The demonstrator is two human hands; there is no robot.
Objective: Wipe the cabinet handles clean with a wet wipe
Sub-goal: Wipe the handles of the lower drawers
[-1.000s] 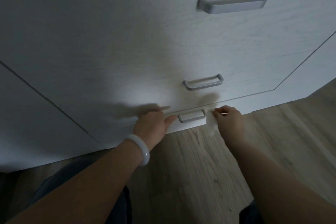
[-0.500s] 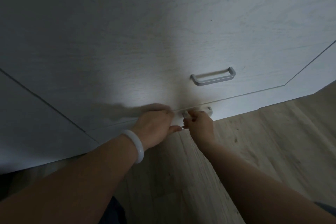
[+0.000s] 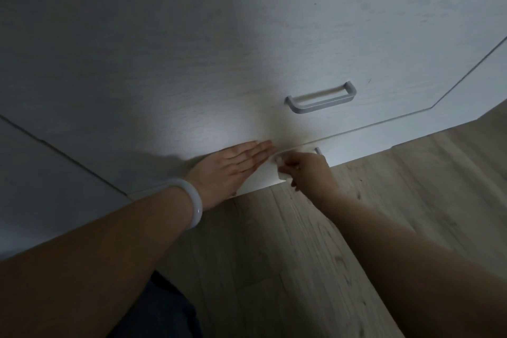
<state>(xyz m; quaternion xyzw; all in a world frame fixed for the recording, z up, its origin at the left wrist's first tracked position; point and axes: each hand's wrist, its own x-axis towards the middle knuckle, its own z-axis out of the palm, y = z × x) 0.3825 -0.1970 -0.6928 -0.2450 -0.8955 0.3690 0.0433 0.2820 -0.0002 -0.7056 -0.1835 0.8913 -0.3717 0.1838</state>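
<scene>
Down low at the cabinet [image 3: 219,63], and the person's left hand [image 3: 233,170] lies flat against the bottom drawer front [image 3: 370,143], fingers [image 3: 258,149] straight and together, palm pressed to the pale wood-grain panel, holding nothing. A pale bangle [image 3: 189,203] sits on that wrist. Just to the right, the right hand [image 3: 307,170] has its fingers curled tight around the wet wipe [image 3: 282,174], a small white wad that pokes out below the knuckles. That hand covers most of the lowest handle [image 3: 318,150]; only its right end peeks out above the knuckles, so the wipe is at the handle, though the exact contact is hidden. The two hands are just beside each other, fingertips nearly meeting. Above them, the middle drawer's grey bar handle [image 3: 321,97] stands free and untouched. The wooden floor [image 3: 384,214] runs under both forearms, and a dark trouser leg [image 3: 164,310] shows at the bottom edge. The light is dim, with one bright patch on the panel near the left hand. No brand, label or writing can be read anywhere
</scene>
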